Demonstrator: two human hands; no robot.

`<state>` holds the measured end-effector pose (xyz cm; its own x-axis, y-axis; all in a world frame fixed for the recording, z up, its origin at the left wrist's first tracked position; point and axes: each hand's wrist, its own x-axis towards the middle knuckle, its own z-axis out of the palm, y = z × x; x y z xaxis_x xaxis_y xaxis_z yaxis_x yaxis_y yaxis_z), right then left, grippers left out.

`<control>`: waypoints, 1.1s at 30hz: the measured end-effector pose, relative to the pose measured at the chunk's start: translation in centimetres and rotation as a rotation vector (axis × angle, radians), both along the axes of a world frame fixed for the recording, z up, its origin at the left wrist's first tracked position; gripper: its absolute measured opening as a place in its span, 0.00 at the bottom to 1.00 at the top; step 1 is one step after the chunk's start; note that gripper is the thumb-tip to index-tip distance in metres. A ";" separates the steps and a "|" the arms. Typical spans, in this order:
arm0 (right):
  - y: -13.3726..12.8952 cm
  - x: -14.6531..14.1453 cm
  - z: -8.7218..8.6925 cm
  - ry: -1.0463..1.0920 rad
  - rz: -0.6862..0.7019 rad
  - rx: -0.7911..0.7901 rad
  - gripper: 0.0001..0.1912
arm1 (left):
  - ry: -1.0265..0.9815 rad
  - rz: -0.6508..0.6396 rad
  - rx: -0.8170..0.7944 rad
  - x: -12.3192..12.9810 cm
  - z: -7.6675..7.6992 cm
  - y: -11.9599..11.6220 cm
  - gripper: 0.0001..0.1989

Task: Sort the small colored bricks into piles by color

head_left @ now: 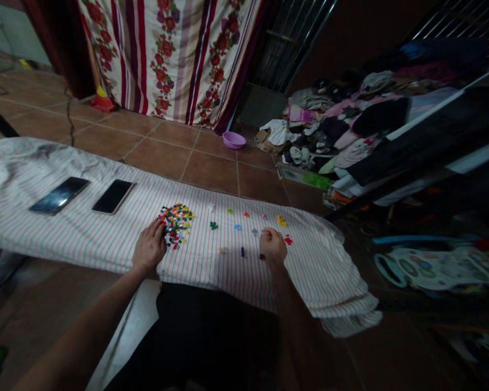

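Note:
A mixed pile of small coloured pieces (175, 225), like tiny toy bricks, lies on a striped cloth (204, 271). At the pile's left edge, my left hand (150, 245) rests with fingers stretched out, their tips touching it. My right hand (274, 245) is curled with fingers pinched; whatever they hold is hidden. Around it are small single-colour groups: red pieces (288, 239), yellow pieces (282, 220), grey pieces (255, 232) and dark brown pieces (262, 257). Between the hands lie green pieces (214, 225), light blue pieces (237, 227), dark blue pieces (243, 252) and beige pieces (222, 250).
Two phones, a larger phone (60, 195) and a smaller phone (113, 196), lie left of the pile. Beyond the cloth are the tiled floor (212, 168), a purple basin (233, 140) and a floral curtain (167, 60). Heaped clothes (330, 125) fill the far right.

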<state>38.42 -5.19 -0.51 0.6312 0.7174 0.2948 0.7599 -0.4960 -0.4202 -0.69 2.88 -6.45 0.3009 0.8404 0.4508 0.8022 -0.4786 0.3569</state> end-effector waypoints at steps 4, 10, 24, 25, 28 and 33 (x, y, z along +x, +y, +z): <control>0.7 -6.3 -0.7 0.086 0.297 0.146 0.16 | 0.000 -0.004 -0.029 -0.1 0.2 0.0 0.23; 1.0 -17.1 -2.3 0.266 0.737 0.087 0.13 | -0.055 0.006 -0.041 -0.1 0.2 0.1 0.24; 3.3 -24.5 -3.5 0.113 0.783 -0.077 0.15 | -0.191 0.074 -0.046 0.3 -0.8 0.2 0.23; 3.4 -24.5 -3.6 0.112 0.771 -0.069 0.14 | -0.185 0.074 -0.046 0.4 -0.7 0.2 0.22; 3.6 -24.5 -3.8 0.124 0.741 -0.057 0.13 | -0.164 0.076 -0.048 0.4 -0.5 0.1 0.22; 4.1 -24.4 -3.9 0.178 0.696 -0.040 0.09 | -0.148 0.082 -0.058 0.4 -0.6 0.1 0.22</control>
